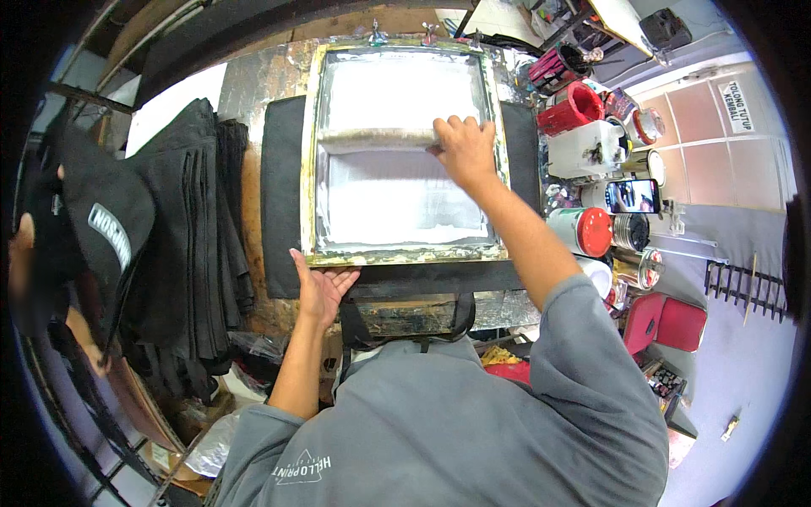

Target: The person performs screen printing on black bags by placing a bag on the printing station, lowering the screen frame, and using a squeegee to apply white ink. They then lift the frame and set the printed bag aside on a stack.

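Note:
A screen-printing frame with a paint-stained border lies over a black cloth bag on the worktable. White ink covers much of its mesh. My right hand is closed round the right end of a squeegee, which lies crosswise over the mesh around its middle. At the near left corner of the frame, my left hand rests against the edge with its fingers spread and palm turned up. Two black straps of the bag hang over the table's near edge.
Black cloth bags hang in a pile at the left. Beside them is a person in a black cap. Paint cans and tubs crowd the right side, with a phone among them. Hinge clamps sit at the frame's far edge.

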A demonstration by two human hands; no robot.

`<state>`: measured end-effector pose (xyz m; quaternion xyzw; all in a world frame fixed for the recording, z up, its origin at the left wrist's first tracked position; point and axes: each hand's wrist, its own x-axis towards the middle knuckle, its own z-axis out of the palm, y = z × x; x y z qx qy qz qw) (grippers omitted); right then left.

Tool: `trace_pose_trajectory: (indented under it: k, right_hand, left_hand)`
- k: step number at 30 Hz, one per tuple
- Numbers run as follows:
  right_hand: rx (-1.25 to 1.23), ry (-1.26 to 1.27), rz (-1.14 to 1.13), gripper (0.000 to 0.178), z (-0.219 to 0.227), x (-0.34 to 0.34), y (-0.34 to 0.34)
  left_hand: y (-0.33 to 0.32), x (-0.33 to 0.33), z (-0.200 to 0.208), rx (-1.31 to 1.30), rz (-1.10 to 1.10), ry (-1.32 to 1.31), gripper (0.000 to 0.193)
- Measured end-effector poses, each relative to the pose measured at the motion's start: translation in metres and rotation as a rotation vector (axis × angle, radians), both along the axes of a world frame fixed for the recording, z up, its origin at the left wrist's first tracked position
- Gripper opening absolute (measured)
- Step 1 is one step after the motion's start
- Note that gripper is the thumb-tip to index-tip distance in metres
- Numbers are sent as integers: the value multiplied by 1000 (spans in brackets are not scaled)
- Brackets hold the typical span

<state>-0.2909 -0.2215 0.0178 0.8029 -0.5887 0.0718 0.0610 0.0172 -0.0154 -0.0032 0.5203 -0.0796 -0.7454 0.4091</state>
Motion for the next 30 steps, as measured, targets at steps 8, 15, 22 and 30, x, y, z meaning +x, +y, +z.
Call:
trace_pose_trajectory:
  k: [8, 15, 22, 30]
  right_hand:
    - [37, -25, 6, 43, 13, -15, -45]
    - [-95, 8, 32, 30, -32, -7, -40]
    - [-72, 18, 32, 38, -25, -5, 31]
    - [-32, -24, 51, 18, -22, 2, 130]
  left_hand:
    - [-117, -16, 68, -630, -374, -1269, 46]
    - [-254, -55, 2, -1122, -715, -1912, 55]
    - [-186, -51, -16, -1201, -588, -1940, 52]
    - [-81, -41, -7, -1225, -636, -1831, 51]
